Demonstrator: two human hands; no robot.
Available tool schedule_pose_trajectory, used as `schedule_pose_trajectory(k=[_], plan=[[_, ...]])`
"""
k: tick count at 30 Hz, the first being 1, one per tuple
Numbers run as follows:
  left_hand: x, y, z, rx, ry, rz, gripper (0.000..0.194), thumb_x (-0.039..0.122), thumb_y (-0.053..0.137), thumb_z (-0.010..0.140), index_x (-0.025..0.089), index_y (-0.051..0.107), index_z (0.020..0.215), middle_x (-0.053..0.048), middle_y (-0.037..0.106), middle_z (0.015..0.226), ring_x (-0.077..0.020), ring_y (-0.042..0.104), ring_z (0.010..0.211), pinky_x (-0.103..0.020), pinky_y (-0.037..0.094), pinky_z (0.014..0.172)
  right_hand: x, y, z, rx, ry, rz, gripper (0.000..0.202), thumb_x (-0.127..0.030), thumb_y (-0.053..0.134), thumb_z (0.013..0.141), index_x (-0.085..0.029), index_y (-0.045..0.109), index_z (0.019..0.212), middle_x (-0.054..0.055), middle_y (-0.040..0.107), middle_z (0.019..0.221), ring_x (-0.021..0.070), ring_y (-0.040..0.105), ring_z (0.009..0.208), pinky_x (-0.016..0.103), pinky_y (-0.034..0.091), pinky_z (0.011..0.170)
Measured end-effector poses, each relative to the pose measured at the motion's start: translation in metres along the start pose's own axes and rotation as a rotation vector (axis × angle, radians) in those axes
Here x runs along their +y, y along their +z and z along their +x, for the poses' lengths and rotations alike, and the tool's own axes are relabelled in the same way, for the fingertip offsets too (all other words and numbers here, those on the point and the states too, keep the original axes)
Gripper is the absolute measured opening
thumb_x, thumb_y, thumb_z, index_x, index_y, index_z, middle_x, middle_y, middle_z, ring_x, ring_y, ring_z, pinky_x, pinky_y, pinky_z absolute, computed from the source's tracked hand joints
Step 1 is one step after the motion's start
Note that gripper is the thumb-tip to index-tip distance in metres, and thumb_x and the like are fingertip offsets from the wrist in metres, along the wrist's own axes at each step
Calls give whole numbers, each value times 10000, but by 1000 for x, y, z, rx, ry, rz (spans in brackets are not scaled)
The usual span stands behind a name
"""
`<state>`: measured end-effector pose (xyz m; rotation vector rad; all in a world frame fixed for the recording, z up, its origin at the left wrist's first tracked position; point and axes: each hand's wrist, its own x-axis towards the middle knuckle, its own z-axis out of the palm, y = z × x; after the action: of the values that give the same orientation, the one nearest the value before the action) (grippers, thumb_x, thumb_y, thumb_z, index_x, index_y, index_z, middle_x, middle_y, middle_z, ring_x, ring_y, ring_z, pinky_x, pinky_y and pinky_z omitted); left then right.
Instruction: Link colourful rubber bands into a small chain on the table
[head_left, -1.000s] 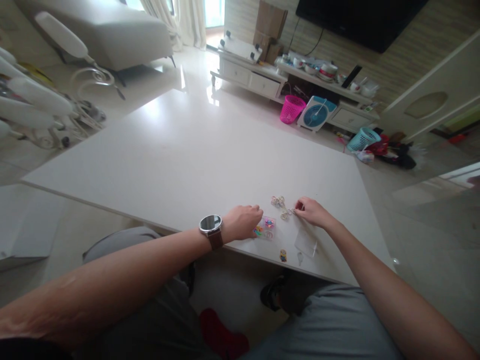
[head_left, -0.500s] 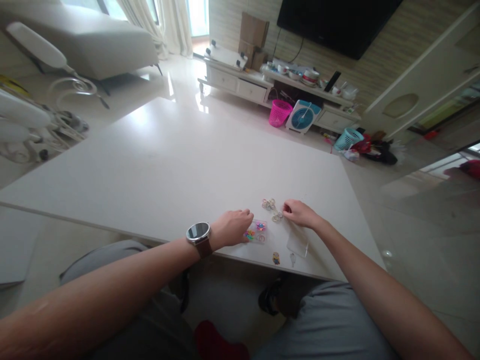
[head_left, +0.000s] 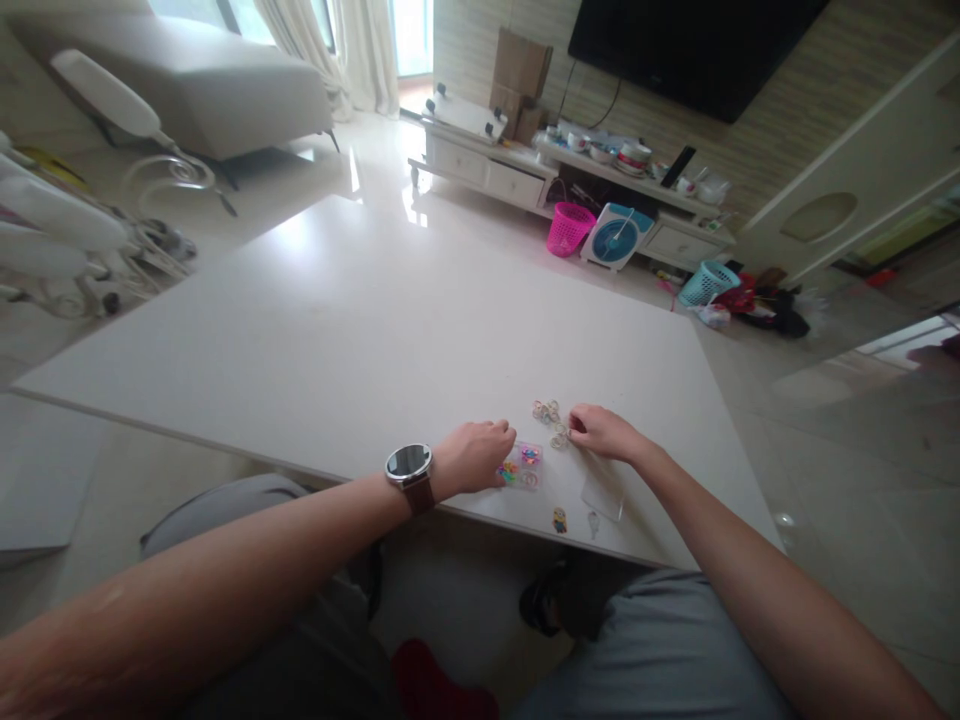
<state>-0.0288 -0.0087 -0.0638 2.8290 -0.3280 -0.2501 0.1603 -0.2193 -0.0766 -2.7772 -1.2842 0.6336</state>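
My left hand (head_left: 475,456), with a watch (head_left: 409,463) on its wrist, lies over the left side of a small clear compartment box (head_left: 532,468). Its thumb and curled fingers hold the box at the near and far edges. Bright multicoloured pieces (head_left: 530,455) show in the compartments; the hand covers part of the box. To the right, my right hand (head_left: 598,431) is closed in a pinch beside a loose pile of small pale rings (head_left: 547,411). What sits between its fingertips is too small to make out.
Near the table's front edge lie a yellow-and-blue cartoon figure charm (head_left: 559,520), a small pale key-shaped piece (head_left: 593,523) and a clear lid (head_left: 602,497). The white table (head_left: 390,330) stretches away to the left. Beyond it stand a pink basket (head_left: 570,229) and a box fan (head_left: 616,238).
The whole view has shifted slightly, with everything a little further right. Both hands keep nearly the same places at the box and beside the rings.
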Motion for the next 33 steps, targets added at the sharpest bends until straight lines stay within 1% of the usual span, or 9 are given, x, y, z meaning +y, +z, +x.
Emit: schedule_pose_trajectory(k=[3,6,10,12,14,17,22,28,33], plan=[[1,-1,0,-9,-3,6,346,349,703,759,151,564,1006,-112,632,1054,-257,650,920,-349,530,724,-4,-9,-6,69,-22,12,45,-195,553,794,-166,582,775,24,604,789,125,504,686,230,337,628],[1,-2,0,-3,9,5,348,362,702,765,152,565,1007,-111,634,1050,-257,653,920,-347,530,726,-20,-16,-15,116,-162,103,31,-191,551,806,-169,561,787,8,574,776,119,482,679,229,339,631],[-1,-1,1,-2,0,9,368,377,713,752,149,567,1002,-111,638,1050,-257,657,908,-340,525,712,-55,-13,-24,68,-399,165,29,-132,558,799,-161,553,794,6,545,788,113,458,701,223,335,644],[-2,0,2,2,-4,6,383,383,723,740,149,566,1000,-107,641,1049,-255,658,903,-336,522,708,-70,-8,-27,19,-472,150,24,-137,572,810,-157,559,814,10,546,812,110,453,708,221,332,648],[-2,1,3,3,-1,2,389,389,728,735,151,566,997,-102,645,1047,-251,659,901,-329,519,706,-79,-3,-28,-21,-508,113,10,-158,571,836,-153,564,831,18,549,844,107,452,704,222,323,637],[-2,2,3,0,3,4,387,398,727,738,152,566,989,-101,646,1049,-249,659,905,-321,513,707,-82,5,-28,-48,-519,69,24,-160,577,845,-151,568,825,25,553,861,106,458,701,226,310,627],[-2,1,3,-10,0,3,404,405,736,738,149,565,999,-109,644,1060,-251,659,910,-321,508,706,-77,10,-27,-93,-533,80,40,-131,617,823,-163,605,842,24,578,890,108,492,726,226,309,637],[0,-2,1,-28,-21,-7,417,395,741,737,148,564,1022,-114,642,1072,-259,658,927,-329,509,705,-73,4,-28,-113,-540,89,92,-121,644,803,-178,645,875,17,596,884,110,515,734,228,312,641],[1,-4,1,-31,-18,-9,389,380,724,753,152,563,1024,-110,641,1074,-249,654,943,-316,507,721,-77,2,-27,-101,-556,84,103,-115,642,811,-178,664,889,17,615,883,108,521,726,228,306,636]])
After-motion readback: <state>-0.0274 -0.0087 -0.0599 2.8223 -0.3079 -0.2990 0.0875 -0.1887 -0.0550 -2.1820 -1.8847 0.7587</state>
